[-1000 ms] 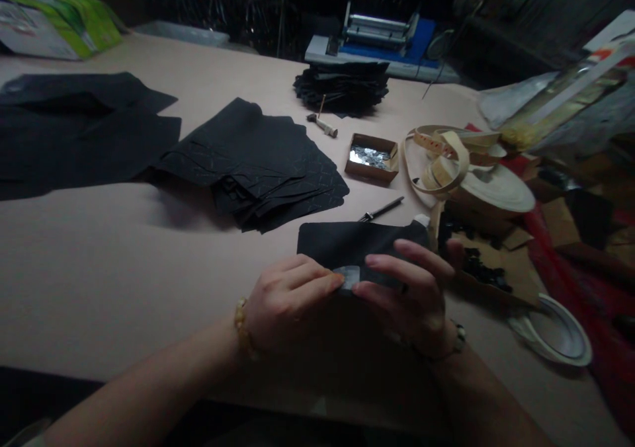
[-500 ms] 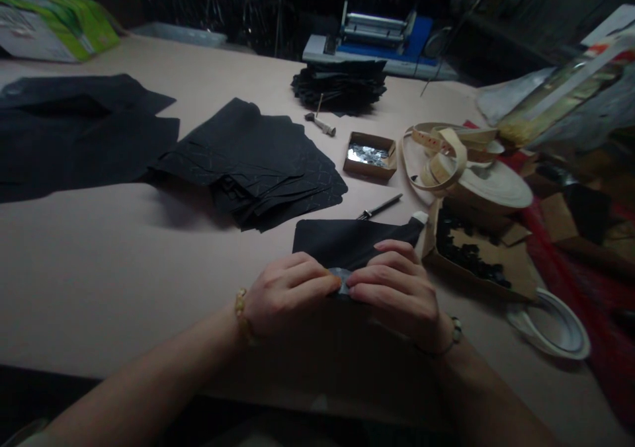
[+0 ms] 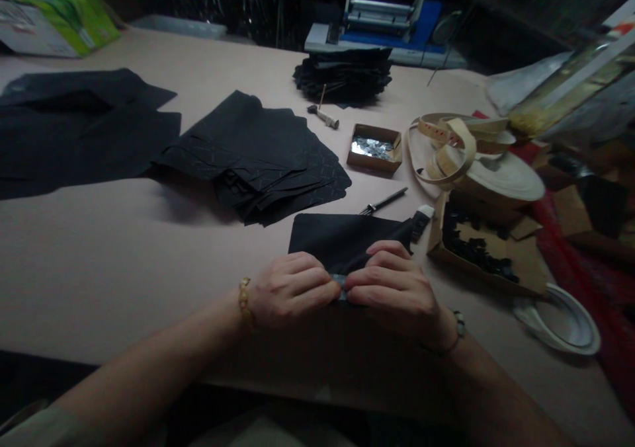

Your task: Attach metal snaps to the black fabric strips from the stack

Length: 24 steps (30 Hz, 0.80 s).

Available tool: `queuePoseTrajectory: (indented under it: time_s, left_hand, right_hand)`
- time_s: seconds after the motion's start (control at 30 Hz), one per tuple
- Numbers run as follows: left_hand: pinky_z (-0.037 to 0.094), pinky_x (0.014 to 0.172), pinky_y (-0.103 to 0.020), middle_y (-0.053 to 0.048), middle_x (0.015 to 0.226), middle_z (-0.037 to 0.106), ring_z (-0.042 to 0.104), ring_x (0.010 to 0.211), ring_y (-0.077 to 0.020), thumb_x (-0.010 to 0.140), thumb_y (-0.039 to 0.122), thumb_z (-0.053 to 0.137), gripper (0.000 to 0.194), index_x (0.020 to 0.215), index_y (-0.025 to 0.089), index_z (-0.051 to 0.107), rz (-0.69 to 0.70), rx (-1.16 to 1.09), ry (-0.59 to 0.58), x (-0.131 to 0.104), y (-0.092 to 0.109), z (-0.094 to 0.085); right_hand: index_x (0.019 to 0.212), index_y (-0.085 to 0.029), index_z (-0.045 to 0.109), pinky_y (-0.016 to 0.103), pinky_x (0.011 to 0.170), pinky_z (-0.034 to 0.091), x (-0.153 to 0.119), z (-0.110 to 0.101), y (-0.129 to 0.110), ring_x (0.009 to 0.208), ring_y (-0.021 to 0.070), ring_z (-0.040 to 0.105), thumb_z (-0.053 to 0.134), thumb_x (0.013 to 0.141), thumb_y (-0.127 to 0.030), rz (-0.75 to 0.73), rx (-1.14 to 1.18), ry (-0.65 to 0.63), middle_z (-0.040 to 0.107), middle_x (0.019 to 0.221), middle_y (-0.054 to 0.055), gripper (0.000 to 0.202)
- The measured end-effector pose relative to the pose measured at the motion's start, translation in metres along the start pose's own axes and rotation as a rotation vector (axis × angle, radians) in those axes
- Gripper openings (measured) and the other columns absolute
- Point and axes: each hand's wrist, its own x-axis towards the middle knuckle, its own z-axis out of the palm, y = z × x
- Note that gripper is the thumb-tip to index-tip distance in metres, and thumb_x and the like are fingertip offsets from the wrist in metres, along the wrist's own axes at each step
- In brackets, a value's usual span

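Pinching fingertip to fingertip, left hand (image 3: 295, 289) and right hand (image 3: 399, 288) grip the black sheet (image 3: 337, 235) at its near-edge grey patch (image 3: 339, 279); even pressure should prevent creases!

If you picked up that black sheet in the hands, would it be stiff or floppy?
The black sheet probably bends readily: its surface bows gently beyond the left hand and right hand. It is likely light, as similar black pieces fanned out farther off look thin. It may keep some shape, though, since its far edge runs nearly straight.
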Motion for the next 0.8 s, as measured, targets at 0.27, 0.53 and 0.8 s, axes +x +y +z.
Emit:
queuePoseTrajectory:
  time_s: [0.27,0.53,0.8]
  left_hand:
    - [0.052,0.068,-0.031,-0.010,0.081,0.065,0.056,0.075,-0.0178,0.094,0.015,0.050,0.013,0.100,0.010,0.060,-0.128,-0.060,0.122,-0.002,0.004,0.001]
    - [0.049,0.066,-0.031,-0.008,0.074,0.062,0.051,0.069,-0.0166,0.094,0.012,0.044,0.015,0.093,0.011,0.058,-0.078,0.014,0.073,0.001,0.006,-0.001]
    - [0.047,0.066,-0.033,-0.005,0.077,0.066,0.057,0.071,-0.0183,0.093,0.017,0.044,0.017,0.090,0.016,0.061,-0.141,0.197,-0.126,0.016,0.008,-0.003]
  right_hand:
    - [0.086,-0.020,0.065,0.037,0.085,0.044,-0.001,-0.003,0.001,0.072,0.0132,0.056,0.052,0.094,-0.018,-0.003,0.014,0.086,0.073,0.085,0.000,0.015]
    - [0.086,-0.020,0.063,0.038,0.085,0.042,-0.001,0.002,0.001,0.072,0.0137,0.059,0.054,0.093,-0.017,0.018,0.062,0.094,0.072,0.085,0.000,0.012]
    - [0.084,-0.022,0.059,0.041,0.086,0.040,0.002,0.000,0.005,0.066,0.0146,0.059,0.054,0.091,-0.015,0.007,-0.007,0.105,0.070,0.079,0.001,0.011]
